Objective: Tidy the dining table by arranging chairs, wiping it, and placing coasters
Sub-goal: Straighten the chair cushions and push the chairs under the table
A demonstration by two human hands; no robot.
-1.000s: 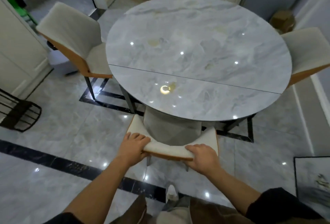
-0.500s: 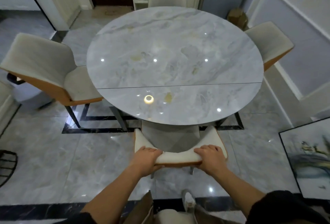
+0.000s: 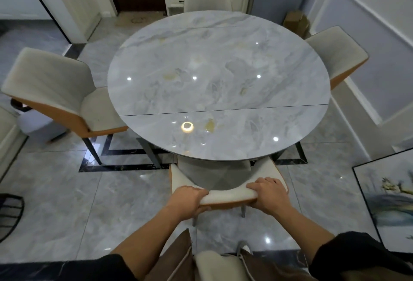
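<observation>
A round grey marble dining table (image 3: 219,75) fills the middle of the view. Right in front of me stands a cream chair (image 3: 225,196) with an orange back, its seat tucked under the table's near edge. My left hand (image 3: 190,201) grips the top of its backrest on the left. My right hand (image 3: 267,195) grips the same backrest on the right. A second chair (image 3: 58,92) stands at the table's left, angled and partly pulled out. A third chair (image 3: 333,54) sits at the right and another chair (image 3: 206,1) at the far side. No coasters or cloth are visible.
A framed painting (image 3: 388,200) leans on the floor at the right. A cardboard box (image 3: 296,22) sits by the far right wall. A black wire rack (image 3: 9,215) is at the left edge. Glossy grey floor tiles surround the table, and a doorway lies behind it.
The view has swung to face the table squarely. The near chair, held in both hands, has turned to line up with the table's edge.
</observation>
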